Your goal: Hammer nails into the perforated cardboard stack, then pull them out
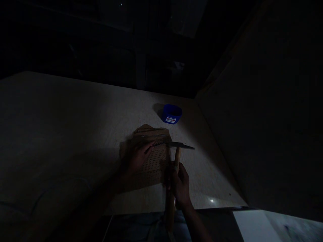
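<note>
In the dim light, my right hand [180, 186] is wrapped round the wooden handle of a hammer [178, 156]. Its dark metal head lies crosswise at the top of the handle, above the table and the right edge of a brown board [153, 163]. The board's surface carries rows of small holes. Over its left part reaches my left hand [138, 156], fingers drawn together and pointing right. At those fingertips a dark, ridged, narrow piece [158, 143] extends toward the hammer head; its kind is too dark to tell.
A blue plastic tub [172, 114] with a white label stands on the pale table [101, 111], beyond the board. A dark upright panel [264, 111] borders the table on the right. Along the lower left runs a thin cable-like line [63, 178].
</note>
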The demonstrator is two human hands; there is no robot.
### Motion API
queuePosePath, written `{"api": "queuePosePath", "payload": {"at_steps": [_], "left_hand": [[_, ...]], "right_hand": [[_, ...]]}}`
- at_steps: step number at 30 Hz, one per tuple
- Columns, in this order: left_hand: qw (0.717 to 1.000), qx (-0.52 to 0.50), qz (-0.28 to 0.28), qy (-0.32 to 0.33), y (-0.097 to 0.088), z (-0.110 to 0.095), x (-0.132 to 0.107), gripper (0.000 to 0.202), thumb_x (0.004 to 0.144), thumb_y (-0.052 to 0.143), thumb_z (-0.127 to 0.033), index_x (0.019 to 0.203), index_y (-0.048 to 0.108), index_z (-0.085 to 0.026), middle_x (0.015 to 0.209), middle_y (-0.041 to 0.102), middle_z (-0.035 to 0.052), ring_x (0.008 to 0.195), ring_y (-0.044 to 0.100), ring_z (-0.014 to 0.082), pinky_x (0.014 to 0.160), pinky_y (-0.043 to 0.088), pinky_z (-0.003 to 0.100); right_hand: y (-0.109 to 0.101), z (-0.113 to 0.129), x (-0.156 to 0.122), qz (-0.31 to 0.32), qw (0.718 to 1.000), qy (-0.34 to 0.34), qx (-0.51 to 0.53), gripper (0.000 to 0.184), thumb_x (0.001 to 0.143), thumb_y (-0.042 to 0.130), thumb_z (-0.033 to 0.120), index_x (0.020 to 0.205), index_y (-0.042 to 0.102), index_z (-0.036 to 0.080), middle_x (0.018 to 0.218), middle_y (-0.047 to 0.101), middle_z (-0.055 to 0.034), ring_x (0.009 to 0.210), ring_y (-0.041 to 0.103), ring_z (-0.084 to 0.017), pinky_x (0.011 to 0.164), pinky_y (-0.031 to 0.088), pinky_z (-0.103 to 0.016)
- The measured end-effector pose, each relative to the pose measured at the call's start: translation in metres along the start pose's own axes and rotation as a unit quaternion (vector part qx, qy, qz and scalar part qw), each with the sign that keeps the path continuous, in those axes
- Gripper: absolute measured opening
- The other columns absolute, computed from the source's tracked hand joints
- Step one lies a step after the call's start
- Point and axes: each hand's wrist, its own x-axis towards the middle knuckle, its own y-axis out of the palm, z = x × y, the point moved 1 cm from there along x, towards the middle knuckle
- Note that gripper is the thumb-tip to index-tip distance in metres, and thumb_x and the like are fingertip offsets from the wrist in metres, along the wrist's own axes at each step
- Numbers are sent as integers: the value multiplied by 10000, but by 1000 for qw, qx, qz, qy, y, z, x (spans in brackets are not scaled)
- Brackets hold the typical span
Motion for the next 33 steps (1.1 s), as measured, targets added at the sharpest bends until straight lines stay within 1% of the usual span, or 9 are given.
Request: {"api": "queuePosePath", "payload": {"at_steps": [6,11,13,18,22,25,29,31,33], "left_hand": [[1000,-8,-14,4,-1,-3,-2,262,948,612,-259,1188,716,-281,1112,778,18,990,740,181,960,582,337],[1000,-7,-15,-26,-1,-3,-2,235,939,622,-267,1146,734,-281,1096,782,17,986,742,188,957,583,345],[999,-26,-8,-38,0,-2,-2,235,939,619,-270,1143,735,-280,1100,781,15,995,740,188,974,577,353],[994,-73,1,-82,1,0,1,201,926,623,-278,1077,754,-255,1059,790,24,953,749,200,946,592,372],[993,-86,3,-85,2,0,2,185,913,631,-272,1044,760,-250,1047,792,26,946,750,201,932,597,373],[992,-93,-3,-83,3,1,2,182,907,635,-266,1034,764,-249,1032,793,35,946,751,208,908,605,372],[990,-105,1,-99,7,3,2,192,880,642,-211,1030,759,-237,991,798,33,887,759,208,838,621,359],[989,-98,8,-111,7,4,2,215,858,647,-173,1034,757,-232,1002,797,39,900,759,217,856,617,371],[989,-92,12,-119,6,4,3,246,842,652,-151,1051,751,-235,1051,790,45,957,752,227,913,599,390]], "right_hand": [[2,3,-1,2,1000,-4,4,268,927,599,460,1002,541,209,590,511,80,385,438,-84,350,380,-194],[2,5,-2,0,1000,8,2,311,915,618,483,1031,548,203,606,511,77,399,446,-85,350,382,-193],[2,5,-2,2,1000,4,-3,308,923,608,483,1031,549,201,597,504,81,398,444,-85,353,384,-192],[2,4,0,3,1000,-11,-9,319,918,614,483,1039,556,193,602,508,78,399,437,-83,363,385,-194],[1,6,-3,7,1000,-6,-13,361,915,605,516,1065,577,188,582,493,78,388,432,-92,360,385,-204],[0,20,-10,15,998,-22,-63,403,912,596,521,1130,624,183,615,534,51,431,462,-108,391,419,-214],[3,55,-17,55,975,-104,-188,420,911,585,487,1182,698,187,680,625,-8,581,586,-174,535,520,-260],[8,69,-16,85,959,-133,-235,419,928,564,445,1238,700,198,660,647,-12,571,606,-190,580,536,-280],[14,76,-12,112,947,-147,-264,423,939,552,407,1286,687,206,725,705,-35,579,637,-208,604,543,-295]]}}
